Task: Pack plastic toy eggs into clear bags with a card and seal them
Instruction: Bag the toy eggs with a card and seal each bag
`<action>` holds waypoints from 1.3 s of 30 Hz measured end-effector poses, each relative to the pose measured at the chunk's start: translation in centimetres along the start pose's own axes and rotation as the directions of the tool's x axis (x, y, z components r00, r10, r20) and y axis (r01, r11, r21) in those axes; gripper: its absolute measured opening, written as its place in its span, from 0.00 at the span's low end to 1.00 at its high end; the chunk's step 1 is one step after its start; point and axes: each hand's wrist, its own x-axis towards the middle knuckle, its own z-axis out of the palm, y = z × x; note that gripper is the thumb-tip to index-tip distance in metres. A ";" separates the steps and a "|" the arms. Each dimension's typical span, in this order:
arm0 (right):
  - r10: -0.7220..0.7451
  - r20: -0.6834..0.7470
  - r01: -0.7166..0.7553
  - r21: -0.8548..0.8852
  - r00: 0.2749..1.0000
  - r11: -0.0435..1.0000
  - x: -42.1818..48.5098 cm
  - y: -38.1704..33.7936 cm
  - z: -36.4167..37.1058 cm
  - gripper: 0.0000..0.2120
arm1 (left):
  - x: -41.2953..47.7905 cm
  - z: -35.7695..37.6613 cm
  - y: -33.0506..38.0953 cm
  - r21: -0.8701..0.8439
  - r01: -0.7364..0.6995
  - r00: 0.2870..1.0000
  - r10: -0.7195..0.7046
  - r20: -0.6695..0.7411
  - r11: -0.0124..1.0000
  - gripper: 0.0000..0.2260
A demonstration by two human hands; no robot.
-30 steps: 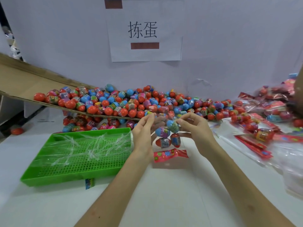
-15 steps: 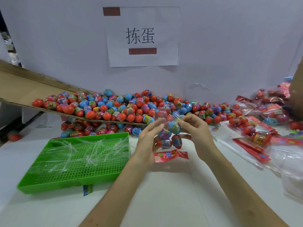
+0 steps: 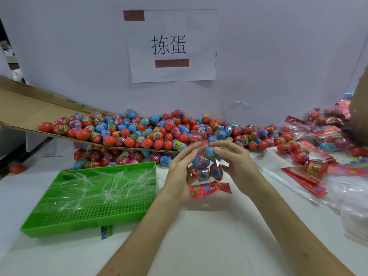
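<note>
A clear bag [image 3: 207, 170] hangs between my hands above the white table, with several red and blue toy eggs inside and a red flowered card [image 3: 209, 189] at its lower end. My left hand [image 3: 180, 172] holds the bag's left side with fingers reaching up to its top. My right hand [image 3: 237, 162] pinches the top edge from the right. A large heap of loose eggs [image 3: 151, 132] lies behind, spilling off a cardboard sheet.
A green perforated tray [image 3: 89, 198] with clear plastic strips sits left of my hands. Packed bags and red cards [image 3: 310, 160] lie at the right, beside loose clear bags [image 3: 354, 208]. A paper sign [image 3: 171, 44] hangs on the wall behind.
My hands have closed in towards each other at the bag's top; the bag with its eggs stays hanging in much the same spot.
</note>
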 end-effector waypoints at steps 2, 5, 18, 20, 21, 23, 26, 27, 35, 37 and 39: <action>-0.010 0.027 0.008 0.059 1.000 0.998 0.0 -0.2 -0.2 0.07 | -0.2 0.3 0.0 -0.019 -0.018 0.999 0.019 0.047 1.000 0.11; -0.028 0.020 0.025 0.117 0.999 0.993 0.0 -0.2 -0.3 0.07 | -0.3 0.3 0.1 -0.048 -0.022 0.991 0.028 0.133 0.999 0.12; -0.029 0.056 0.013 0.261 0.998 0.965 -0.3 -0.5 -0.3 0.11 | -0.5 0.0 -0.2 -0.088 -0.010 0.986 0.024 0.162 0.996 0.12; -0.039 0.066 0.020 0.268 0.997 0.963 -0.5 -0.6 -0.4 0.12 | -0.7 0.1 0.0 -0.097 0.017 0.976 0.004 0.217 0.995 0.09; -0.048 0.076 0.025 0.280 0.996 0.960 -0.6 -0.7 -0.4 0.14 | -0.8 0.1 0.2 -0.121 0.032 0.971 -0.002 0.240 0.992 0.08; -0.060 0.100 0.027 0.306 0.993 0.952 -0.8 -0.9 -0.4 0.21 | -1.2 0.2 0.5 -0.180 0.050 0.956 0.005 0.294 0.982 0.10; -0.060 0.145 0.015 0.294 0.988 0.956 -1.2 -1.1 -0.3 0.24 | -1.5 0.3 0.7 -0.212 0.065 0.947 0.006 0.321 0.975 0.10; -0.060 0.156 0.012 0.289 0.986 0.957 -1.2 -1.1 -0.2 0.24 | -1.4 0.2 0.7 -0.213 0.072 0.949 -0.001 0.316 0.974 0.10; -0.128 0.231 0.035 0.369 0.964 0.929 -1.2 -0.9 -0.4 0.11 | -1.4 0.3 0.6 -0.241 0.075 0.947 0.007 0.321 0.968 0.08; -0.145 0.240 0.049 0.366 0.960 0.929 -1.2 -0.8 -0.5 0.11 | -1.4 0.3 0.6 -0.226 0.085 0.947 -0.008 0.321 0.970 0.08; -0.146 0.255 0.044 0.367 0.956 0.929 -1.1 -0.7 -0.5 0.11 | -1.4 0.4 0.7 -0.203 0.093 0.953 -0.028 0.301 0.975 0.11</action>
